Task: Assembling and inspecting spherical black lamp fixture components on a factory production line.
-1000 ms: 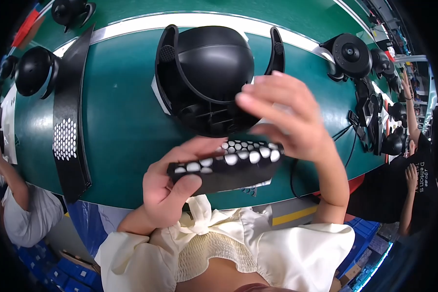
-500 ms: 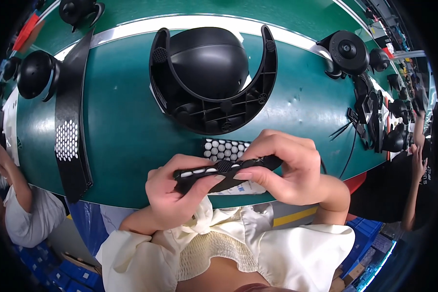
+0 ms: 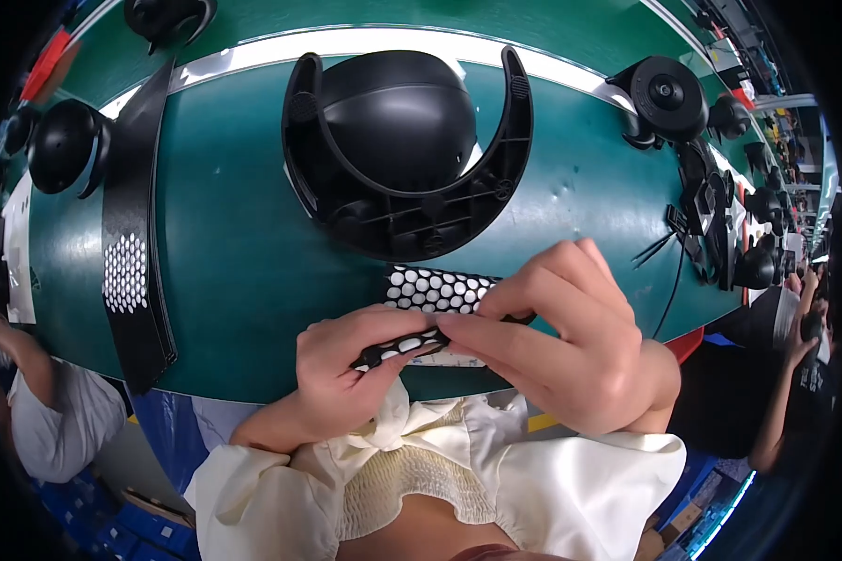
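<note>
My left hand [image 3: 346, 369] pinches a narrow black strip with white round dots [image 3: 404, 346], bent between thumb and fingers. My right hand [image 3: 571, 346] is closed at the strip's right end, its thumb and fingertips pressed together there; they hide what exactly lies between them. Just behind the hands is a black sheet of white round dots [image 3: 430, 288], partly covered by my right fingers. Whether strip and sheet are joined I cannot tell. Farther back stands a black crescent-shaped plastic base [image 3: 398, 234] with ribs and round textured pads, around a glossy black dome [image 3: 398, 117].
On the left lies a long black strip [image 3: 136, 206] with a patch of white dots, beside a black rounded housing [image 3: 61, 145]. Another round black unit [image 3: 666, 93], a thin cable [image 3: 674, 290] and black parts [image 3: 702, 206] are on the right. Other people work at both sides.
The right hand has turned and shifted its thumb inward over the strip. The strip is now more covered, and more of the dotted sheet behind shows.
</note>
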A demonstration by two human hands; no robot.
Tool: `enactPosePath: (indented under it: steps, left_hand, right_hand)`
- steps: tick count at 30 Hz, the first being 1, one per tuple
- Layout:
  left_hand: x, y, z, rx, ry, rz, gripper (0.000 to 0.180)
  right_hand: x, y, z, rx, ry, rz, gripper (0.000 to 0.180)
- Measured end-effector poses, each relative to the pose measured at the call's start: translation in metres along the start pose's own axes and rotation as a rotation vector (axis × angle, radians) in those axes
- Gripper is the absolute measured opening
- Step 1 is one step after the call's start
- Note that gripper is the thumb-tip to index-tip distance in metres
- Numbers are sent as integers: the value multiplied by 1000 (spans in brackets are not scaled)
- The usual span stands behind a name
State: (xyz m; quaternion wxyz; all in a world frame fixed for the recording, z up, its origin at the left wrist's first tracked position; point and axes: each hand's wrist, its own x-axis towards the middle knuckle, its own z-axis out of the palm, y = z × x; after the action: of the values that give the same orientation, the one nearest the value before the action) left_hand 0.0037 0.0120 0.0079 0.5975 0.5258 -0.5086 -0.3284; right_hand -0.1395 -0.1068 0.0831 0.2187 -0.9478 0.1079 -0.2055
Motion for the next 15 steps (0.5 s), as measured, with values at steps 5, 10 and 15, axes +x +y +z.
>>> enactPosePath:
  steps: [5, 10, 15]
  left_hand:
    - [-1, -1, 1, -8, -33, -62, 28]
    - [3, 8, 2, -110, -27, -303, 20]
    - [6, 12, -6, -315, 8, -602, 14]
  right_hand:
    - [-9, 6, 8, -31, 1, -48, 33]
    - [-9, 9, 18, -72, 107, -144, 33]
    - [1, 20, 19, 161, 174, -195, 29]
